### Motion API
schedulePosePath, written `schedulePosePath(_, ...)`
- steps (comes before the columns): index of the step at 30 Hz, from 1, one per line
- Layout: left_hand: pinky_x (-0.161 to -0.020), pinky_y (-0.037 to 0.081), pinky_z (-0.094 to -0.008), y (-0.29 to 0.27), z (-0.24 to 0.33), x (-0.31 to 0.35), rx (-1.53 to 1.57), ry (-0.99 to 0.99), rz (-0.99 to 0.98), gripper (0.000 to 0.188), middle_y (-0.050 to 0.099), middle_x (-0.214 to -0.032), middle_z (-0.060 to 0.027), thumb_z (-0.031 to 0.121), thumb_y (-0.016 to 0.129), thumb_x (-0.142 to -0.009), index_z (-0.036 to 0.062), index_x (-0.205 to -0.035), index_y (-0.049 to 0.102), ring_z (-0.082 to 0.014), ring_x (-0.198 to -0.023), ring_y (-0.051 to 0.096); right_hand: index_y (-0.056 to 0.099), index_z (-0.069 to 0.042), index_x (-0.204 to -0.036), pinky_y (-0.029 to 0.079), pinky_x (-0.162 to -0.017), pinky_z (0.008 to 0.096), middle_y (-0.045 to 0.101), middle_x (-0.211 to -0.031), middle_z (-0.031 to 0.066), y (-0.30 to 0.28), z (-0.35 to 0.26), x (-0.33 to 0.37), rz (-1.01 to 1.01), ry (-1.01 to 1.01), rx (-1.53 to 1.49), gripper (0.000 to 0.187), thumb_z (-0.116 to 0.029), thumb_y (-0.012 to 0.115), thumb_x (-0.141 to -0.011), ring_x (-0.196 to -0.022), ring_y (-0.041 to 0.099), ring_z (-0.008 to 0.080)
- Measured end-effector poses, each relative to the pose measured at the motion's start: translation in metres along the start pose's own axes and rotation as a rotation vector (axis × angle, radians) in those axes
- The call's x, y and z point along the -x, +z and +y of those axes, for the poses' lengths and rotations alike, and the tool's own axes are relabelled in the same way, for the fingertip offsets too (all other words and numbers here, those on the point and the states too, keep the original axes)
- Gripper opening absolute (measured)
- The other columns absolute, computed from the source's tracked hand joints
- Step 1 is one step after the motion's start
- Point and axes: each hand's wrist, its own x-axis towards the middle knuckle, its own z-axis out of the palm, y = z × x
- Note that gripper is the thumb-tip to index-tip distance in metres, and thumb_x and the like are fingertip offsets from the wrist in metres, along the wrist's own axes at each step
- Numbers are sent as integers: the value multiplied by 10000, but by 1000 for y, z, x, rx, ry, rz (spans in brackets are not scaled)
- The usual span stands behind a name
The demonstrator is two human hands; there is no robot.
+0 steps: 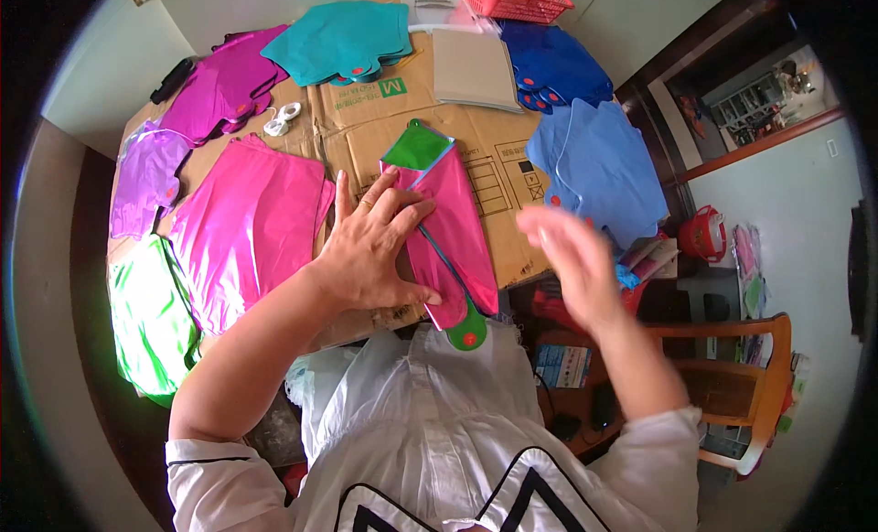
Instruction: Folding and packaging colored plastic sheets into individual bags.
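A shiny pink piece with dark edging [457, 230] lies folded lengthwise on the cardboard. A green panel [422, 148] shows at its far end, and a green rounded tab with a red dot [467, 329] sticks out at the near end. My left hand [370, 244] is spread over the left side of the pink piece, its thumb pressing near the tab. To the right, my right hand [581, 262] is raised off the table with fingers stretched out and holding nothing. It is slightly blurred.
Shiny flat pieces lie around the cardboard [361, 120]: pink [247, 225], green [151, 317], violet [146, 180], purple [219, 84], teal [338, 42], dark blue [558, 65] and light blue [599, 171]. A grey-brown board [474, 67] and pink basket [549, 3] sit behind. A wooden chair [773, 376] stands right.
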Motion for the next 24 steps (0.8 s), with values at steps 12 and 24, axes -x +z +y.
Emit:
schedulePosePath(12, -1123, 42, -645, 2, -2, 4, 3, 49, 97, 1068, 468, -1330, -98, 739, 726, -541, 125, -1366, 440, -347, -1426, 222, 681, -60, -879, 375, -414, 239, 637, -723, 3, 35, -9, -103, -426, 704, 85, 227, -270, 724, -805, -486, 514, 67)
schedulePosePath(24, -990, 450, -333, -21, 33, 22, 1767, -391, -1, 539, 614, -1207, -88, 132, 742, -846, -12, -1296, 483, -155, -1098, 580, 694, -53, -767, 443, -595, 231, 652, -713, -47, 50, -11, -32, -207, 190, -357, 132, -138, 683, -867, -623, 539, 30)
